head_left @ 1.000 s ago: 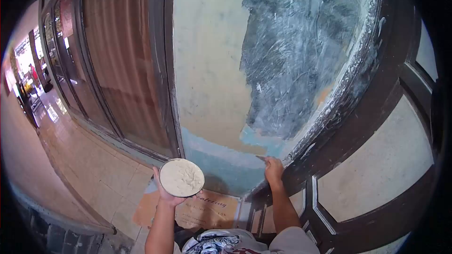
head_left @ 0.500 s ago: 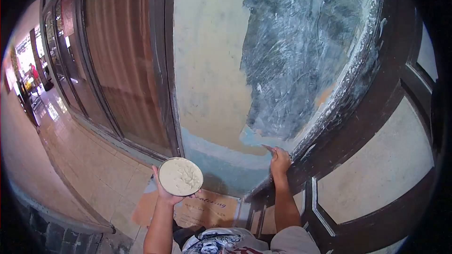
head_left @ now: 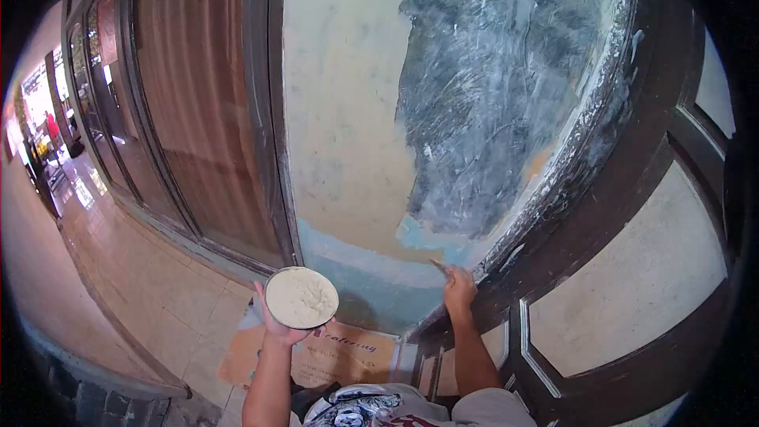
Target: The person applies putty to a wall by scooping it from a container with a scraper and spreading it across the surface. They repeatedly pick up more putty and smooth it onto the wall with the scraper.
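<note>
My left hand is wrapped around the side and underside of a round bowl, held level at the lower middle of the view. Cream-coloured putty fills it, its surface ridged and stirred up. Over to the right, my right hand is closed on a putty knife, mostly hidden by the fingers. The knife's tip points up and left, right at the lower part of the wall, where the beige coat borders a light blue strip. Above it spreads a dark grey, scraped-looking patch.
A dark-framed window with a brown curtain stands left of the wall. On the right is a dark wooden door with pale panels. A printed sign lies low behind the bowl. A tiled walkway runs off to the left.
My right hand and the putty knife have moved a little down and left along the wall. The view has shifted slightly. My left hand still holds the bowl in nearly the same place.
</note>
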Demonstrator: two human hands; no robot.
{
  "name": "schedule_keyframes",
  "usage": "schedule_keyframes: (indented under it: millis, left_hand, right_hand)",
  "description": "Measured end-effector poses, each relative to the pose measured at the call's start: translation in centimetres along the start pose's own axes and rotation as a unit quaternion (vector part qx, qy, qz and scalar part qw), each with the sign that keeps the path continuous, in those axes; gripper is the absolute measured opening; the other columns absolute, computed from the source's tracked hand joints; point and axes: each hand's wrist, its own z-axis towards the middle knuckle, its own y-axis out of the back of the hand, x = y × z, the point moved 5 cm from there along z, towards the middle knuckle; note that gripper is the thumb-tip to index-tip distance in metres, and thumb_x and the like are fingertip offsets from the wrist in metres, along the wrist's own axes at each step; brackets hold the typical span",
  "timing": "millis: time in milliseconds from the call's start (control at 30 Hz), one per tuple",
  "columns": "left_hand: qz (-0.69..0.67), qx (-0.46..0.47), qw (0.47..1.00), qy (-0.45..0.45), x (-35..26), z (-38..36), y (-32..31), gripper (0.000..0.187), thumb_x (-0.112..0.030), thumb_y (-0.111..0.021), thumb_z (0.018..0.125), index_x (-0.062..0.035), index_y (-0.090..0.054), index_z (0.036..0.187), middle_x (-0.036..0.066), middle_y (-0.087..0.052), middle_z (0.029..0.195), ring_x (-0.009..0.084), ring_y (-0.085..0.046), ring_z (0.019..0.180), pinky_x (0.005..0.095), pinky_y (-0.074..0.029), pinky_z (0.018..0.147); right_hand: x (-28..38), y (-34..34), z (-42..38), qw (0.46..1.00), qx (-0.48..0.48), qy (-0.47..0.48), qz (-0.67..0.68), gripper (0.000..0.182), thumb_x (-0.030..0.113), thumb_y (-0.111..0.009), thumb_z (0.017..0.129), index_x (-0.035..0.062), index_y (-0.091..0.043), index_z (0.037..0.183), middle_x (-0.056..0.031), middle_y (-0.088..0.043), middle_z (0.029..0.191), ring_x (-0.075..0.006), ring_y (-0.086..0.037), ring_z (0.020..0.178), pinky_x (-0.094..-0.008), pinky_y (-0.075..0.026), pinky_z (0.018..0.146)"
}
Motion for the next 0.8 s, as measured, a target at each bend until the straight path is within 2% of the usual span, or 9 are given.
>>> schedule_keyframes:
  millis: [100, 167, 233, 300, 367, 433, 567, 633, 800]
  left_hand:
    - [-0.031, -0.05, 0.998, -0.014, 0.1, 0.0, -1.2, 0.119, -0.104, -0.025, 0.07, -0.0179, -0.044, 0.15, 0.027, -0.059, 0.135, 0.0612, -0.063, 0.099, 0.0596, -0.054, 0.054]
    - [0.02, -0.004, 1.0, -0.002, -0.3, -0.2, -0.6, 0.118, -0.104, -0.025, 0.07, -0.0182, -0.044, 0.149, 0.027, -0.059, 0.134, 0.0616, -0.063, 0.1, 0.0599, -0.054, 0.054]
    - [0.015, 0.001, 1.0, -0.002, -0.4, -0.4, -0.6, 0.118, -0.104, -0.025, 0.07, -0.0175, -0.045, 0.149, 0.028, -0.059, 0.134, 0.0621, -0.062, 0.1, 0.0604, -0.054, 0.054]
    - [-0.003, -0.012, 1.0, -0.002, -0.3, -0.3, -0.9, 0.119, -0.104, -0.025, 0.07, -0.0166, -0.045, 0.149, 0.028, -0.059, 0.134, 0.0615, -0.063, 0.098, 0.0607, -0.053, 0.054]
    - [-0.024, -0.019, 0.999, -0.011, -0.4, 0.1, -1.2, 0.121, -0.102, -0.03, 0.071, -0.0106, -0.044, 0.149, 0.034, -0.059, 0.128, 0.0614, -0.064, 0.09, 0.0597, -0.059, 0.056]
    - [-0.035, -0.014, 0.999, -0.016, -0.3, 0.3, -1.7, 0.121, -0.102, -0.03, 0.071, -0.0103, -0.044, 0.149, 0.034, -0.06, 0.127, 0.0605, -0.064, 0.09, 0.0603, -0.058, 0.056]
    - [0.003, -0.007, 1.0, 0.002, 0.1, -0.1, -1.2, 0.122, -0.103, -0.029, 0.07, -0.0106, -0.044, 0.149, 0.034, -0.06, 0.127, 0.0577, -0.063, 0.089, 0.0589, -0.056, 0.057]
    - [-0.004, -0.03, 0.999, -0.021, 0.0, -0.3, -1.0, 0.122, -0.103, -0.029, 0.07, -0.0102, -0.045, 0.148, 0.033, -0.059, 0.128, 0.0579, -0.063, 0.089, 0.0579, -0.056, 0.056]
    - [-0.013, -0.039, 0.999, -0.03, 0.0, -0.5, -0.7, 0.121, -0.102, -0.031, 0.072, -0.0091, -0.046, 0.148, 0.031, -0.059, 0.13, 0.0571, -0.065, 0.095, 0.06, -0.06, 0.059]
  right_hand:
    - [-1.5, -1.6, -0.4, 0.988, 0.116, -0.051, -0.089, 0.01, 0.006, -0.068, 0.085, 0.0073, -0.073, 0.094, -0.0106, -0.071, 0.091, -0.0348, -0.066, 0.091, -0.0486, -0.053, 0.079]
    - [-2.1, -0.8, 2.3, 0.993, 0.074, -0.068, -0.055, 0.01, 0.005, -0.068, 0.085, 0.0072, -0.073, 0.093, -0.0125, -0.072, 0.091, -0.0365, -0.067, 0.089, -0.0493, -0.053, 0.079]
    - [-0.6, 2.8, 3.9, 0.995, -0.095, 0.006, 0.02, 0.012, 0.012, -0.07, 0.087, 0.0098, -0.074, 0.098, -0.0116, -0.072, 0.092, -0.0375, -0.067, 0.089, -0.0488, -0.053, 0.079]
    - [-0.8, 2.8, 2.2, 0.994, -0.097, -0.003, 0.043, 0.013, 0.011, -0.07, 0.086, 0.0093, -0.073, 0.098, -0.0117, -0.072, 0.093, -0.0379, -0.067, 0.089, -0.0491, -0.053, 0.08]
    - [-3.0, -1.0, -1.6, 0.998, 0.046, -0.038, -0.032, 0.012, 0.011, -0.07, 0.086, 0.0096, -0.073, 0.097, -0.0128, -0.072, 0.093, -0.0383, -0.066, 0.089, -0.0494, -0.052, 0.08]
    - [-2.0, -0.9, -1.8, 1.0, 0.004, 0.001, 0.024, 0.012, 0.013, -0.07, 0.086, 0.0098, -0.074, 0.097, -0.0147, -0.071, 0.091, -0.0388, -0.066, 0.089, -0.05, -0.052, 0.078]
    - [-1.7, 0.3, 3.1, 0.999, -0.004, 0.007, -0.042, 0.011, 0.01, -0.064, 0.092, 0.0135, -0.073, 0.094, -0.0084, -0.071, 0.091, -0.0345, -0.064, 0.087, -0.0489, -0.051, 0.076]
    - [0.5, 3.1, 4.0, 0.998, -0.053, 0.014, 0.012, 0.009, 0.009, -0.068, 0.087, 0.0063, -0.074, 0.094, -0.0146, -0.07, 0.088, -0.038, -0.065, 0.088, -0.0494, -0.051, 0.076]
    - [-1.8, -2.9, -2.1, 0.995, 0.094, -0.004, -0.033, 0.012, 0.007, -0.066, 0.089, 0.0106, -0.074, 0.097, -0.0099, -0.071, 0.092, -0.035, -0.065, 0.089, -0.0486, -0.053, 0.079]
